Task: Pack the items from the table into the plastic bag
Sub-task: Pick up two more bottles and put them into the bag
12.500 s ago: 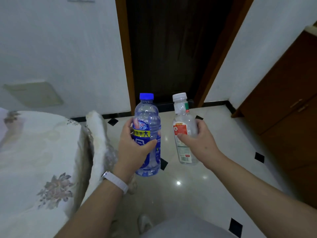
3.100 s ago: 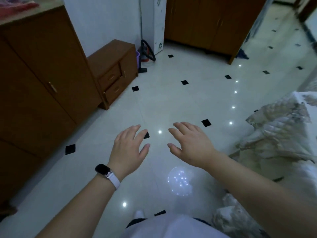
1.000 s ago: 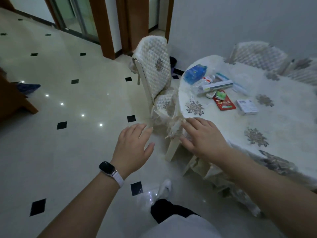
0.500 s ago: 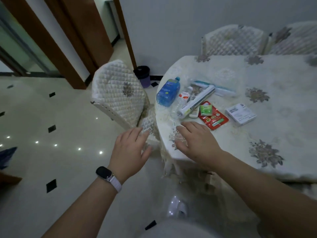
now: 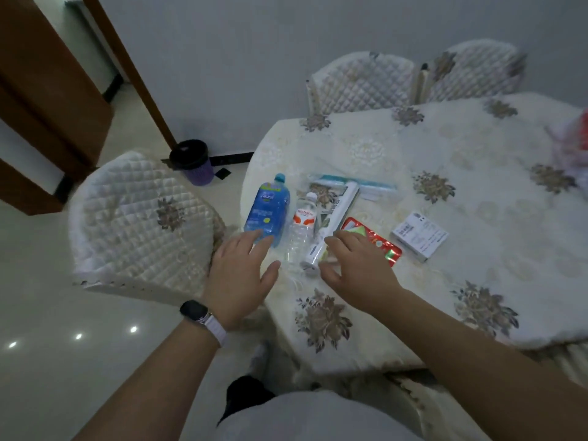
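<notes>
Two hands hover, fingers spread and empty, over the near edge of the surface (image 5: 366, 345): left hand (image 5: 238, 275) at the base of the blue bottle (image 5: 267, 208), right hand (image 5: 356, 268) over the foot of the long white tube (image 5: 334, 224). Between them lies a clear bottle (image 5: 300, 230) on its side. Both bottles look rigid but smooth and prone to roll; judged best taken around the mid-body, the blue one likely heavier if full. The red packet (image 5: 378, 243), just beside the right hand, looks thin, light and crinkly; pinch an edge. The white box (image 5: 418, 235) is stiff; grip across its sides. Farther back, a flat clear pouch with teal strip (image 5: 353, 183), possibly the bag; cannot confirm.
</notes>
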